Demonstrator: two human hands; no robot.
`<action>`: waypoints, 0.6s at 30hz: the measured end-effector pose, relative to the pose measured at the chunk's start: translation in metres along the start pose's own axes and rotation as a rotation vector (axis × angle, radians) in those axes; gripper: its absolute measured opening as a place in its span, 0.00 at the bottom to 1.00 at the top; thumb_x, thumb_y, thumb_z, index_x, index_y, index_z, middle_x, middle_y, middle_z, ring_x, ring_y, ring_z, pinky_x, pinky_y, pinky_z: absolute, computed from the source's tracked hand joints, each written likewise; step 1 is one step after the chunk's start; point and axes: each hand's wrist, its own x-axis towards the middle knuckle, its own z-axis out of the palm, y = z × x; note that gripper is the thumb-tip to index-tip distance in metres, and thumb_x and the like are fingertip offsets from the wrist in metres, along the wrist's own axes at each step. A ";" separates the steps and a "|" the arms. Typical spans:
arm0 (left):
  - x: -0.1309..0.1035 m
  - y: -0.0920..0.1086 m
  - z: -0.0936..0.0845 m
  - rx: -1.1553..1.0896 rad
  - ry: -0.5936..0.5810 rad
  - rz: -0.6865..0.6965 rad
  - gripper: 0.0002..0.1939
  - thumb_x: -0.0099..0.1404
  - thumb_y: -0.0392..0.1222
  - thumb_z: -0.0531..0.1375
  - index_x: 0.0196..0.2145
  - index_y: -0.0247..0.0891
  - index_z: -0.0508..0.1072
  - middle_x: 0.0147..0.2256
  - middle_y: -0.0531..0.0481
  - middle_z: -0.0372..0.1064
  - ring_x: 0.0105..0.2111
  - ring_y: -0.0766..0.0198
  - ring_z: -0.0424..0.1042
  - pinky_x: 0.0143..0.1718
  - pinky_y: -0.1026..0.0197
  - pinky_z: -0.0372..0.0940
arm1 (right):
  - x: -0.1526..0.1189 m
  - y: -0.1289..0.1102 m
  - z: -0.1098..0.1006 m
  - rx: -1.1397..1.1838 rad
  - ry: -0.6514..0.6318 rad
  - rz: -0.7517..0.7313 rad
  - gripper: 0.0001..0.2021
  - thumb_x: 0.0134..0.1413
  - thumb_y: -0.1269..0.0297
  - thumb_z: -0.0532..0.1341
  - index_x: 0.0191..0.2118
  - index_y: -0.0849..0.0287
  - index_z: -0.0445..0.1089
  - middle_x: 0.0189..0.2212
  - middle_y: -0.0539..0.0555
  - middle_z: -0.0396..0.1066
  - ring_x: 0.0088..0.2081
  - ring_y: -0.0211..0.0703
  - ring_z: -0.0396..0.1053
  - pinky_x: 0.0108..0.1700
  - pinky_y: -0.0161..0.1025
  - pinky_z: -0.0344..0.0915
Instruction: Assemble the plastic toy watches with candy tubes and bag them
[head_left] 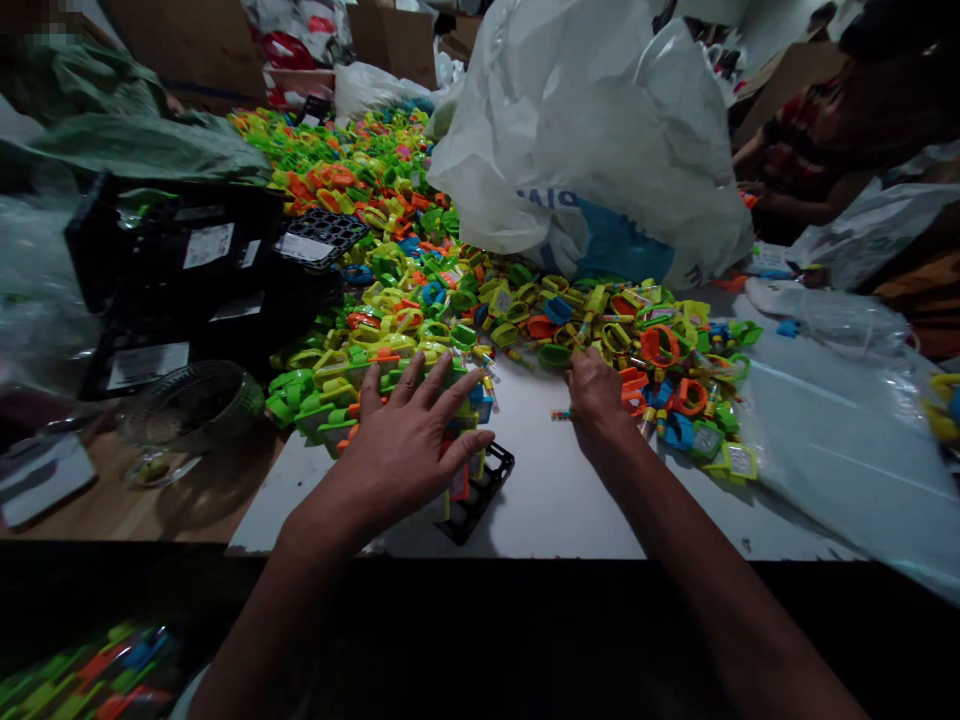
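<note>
My left hand (409,440) lies spread, palm down, over brightly coloured plastic pieces that look like toy watches (322,410). Beneath it and to its right a black plastic tray with holes (487,490) shows, partly hidden by the hand and pieces. My right hand (596,390) is closed at the near edge of the mixed pile, its fingertips by a dark green piece (554,355); what it grips is hidden. A small clear tube with coloured bits (561,414) pokes out beside that hand. Orange pieces (634,385) lie just right of it.
A large white plastic bag (592,120) stands behind the pile. On the left are black trays with labels (202,260) and a glass bowl (195,405). Clear plastic sheeting (840,420) covers the white board's (540,510) right side. Another person (817,130) sits at the far right.
</note>
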 end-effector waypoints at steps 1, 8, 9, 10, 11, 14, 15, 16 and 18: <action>0.001 0.002 -0.002 -0.002 0.000 0.004 0.33 0.66 0.64 0.44 0.65 0.55 0.46 0.67 0.48 0.44 0.67 0.44 0.40 0.62 0.30 0.35 | 0.000 -0.002 0.001 -0.066 -0.005 -0.005 0.14 0.58 0.75 0.46 0.42 0.64 0.67 0.39 0.61 0.68 0.33 0.43 0.64 0.34 0.38 0.55; 0.008 0.016 0.004 -0.009 -0.024 0.088 0.28 0.70 0.58 0.40 0.63 0.51 0.54 0.67 0.53 0.43 0.67 0.51 0.40 0.65 0.35 0.33 | 0.011 -0.016 -0.003 -0.368 -0.098 0.078 0.17 0.56 0.78 0.47 0.44 0.65 0.69 0.41 0.66 0.70 0.36 0.48 0.70 0.34 0.41 0.61; 0.008 0.016 0.006 -0.010 -0.020 0.084 0.27 0.70 0.58 0.40 0.63 0.51 0.54 0.67 0.53 0.44 0.67 0.52 0.41 0.65 0.36 0.34 | 0.013 -0.017 -0.006 -0.369 -0.106 0.073 0.16 0.56 0.78 0.47 0.43 0.66 0.69 0.41 0.67 0.70 0.36 0.49 0.70 0.35 0.41 0.61; 0.008 0.016 0.007 -0.010 -0.013 0.082 0.27 0.70 0.57 0.40 0.63 0.51 0.55 0.67 0.53 0.45 0.67 0.53 0.42 0.66 0.37 0.34 | 0.013 -0.019 -0.009 -0.369 -0.112 0.060 0.16 0.56 0.77 0.48 0.42 0.66 0.70 0.41 0.67 0.70 0.37 0.50 0.70 0.35 0.42 0.61; 0.006 0.016 0.008 -0.012 -0.006 0.081 0.26 0.70 0.56 0.40 0.63 0.51 0.55 0.67 0.53 0.46 0.67 0.54 0.42 0.66 0.38 0.34 | 0.012 -0.020 -0.012 -0.364 -0.114 0.039 0.15 0.56 0.77 0.48 0.42 0.66 0.70 0.42 0.67 0.70 0.38 0.51 0.70 0.36 0.42 0.62; 0.002 0.014 0.007 -0.028 0.003 0.093 0.26 0.70 0.56 0.41 0.62 0.51 0.55 0.65 0.54 0.50 0.67 0.54 0.42 0.66 0.39 0.36 | -0.002 -0.024 -0.022 -0.309 -0.089 -0.042 0.14 0.57 0.74 0.50 0.47 0.65 0.66 0.42 0.64 0.71 0.39 0.51 0.70 0.38 0.42 0.61; 0.001 0.013 0.007 -0.033 0.001 0.100 0.26 0.70 0.56 0.42 0.62 0.52 0.55 0.65 0.55 0.51 0.67 0.54 0.42 0.66 0.39 0.36 | -0.010 -0.025 -0.024 -0.240 -0.065 -0.069 0.14 0.58 0.72 0.50 0.49 0.64 0.64 0.41 0.63 0.71 0.39 0.50 0.70 0.38 0.41 0.61; 0.000 0.012 0.006 -0.035 0.000 0.105 0.26 0.70 0.56 0.42 0.62 0.52 0.55 0.65 0.55 0.52 0.67 0.54 0.41 0.66 0.39 0.37 | -0.019 -0.025 -0.025 -0.144 -0.045 -0.092 0.14 0.60 0.69 0.51 0.51 0.64 0.62 0.40 0.61 0.72 0.38 0.48 0.69 0.38 0.41 0.61; -0.001 0.012 0.006 -0.030 0.001 0.109 0.26 0.70 0.56 0.42 0.62 0.52 0.56 0.64 0.55 0.53 0.67 0.54 0.41 0.66 0.39 0.37 | -0.040 -0.024 -0.022 0.060 -0.056 -0.140 0.13 0.60 0.66 0.52 0.50 0.62 0.62 0.38 0.58 0.72 0.38 0.45 0.68 0.38 0.38 0.61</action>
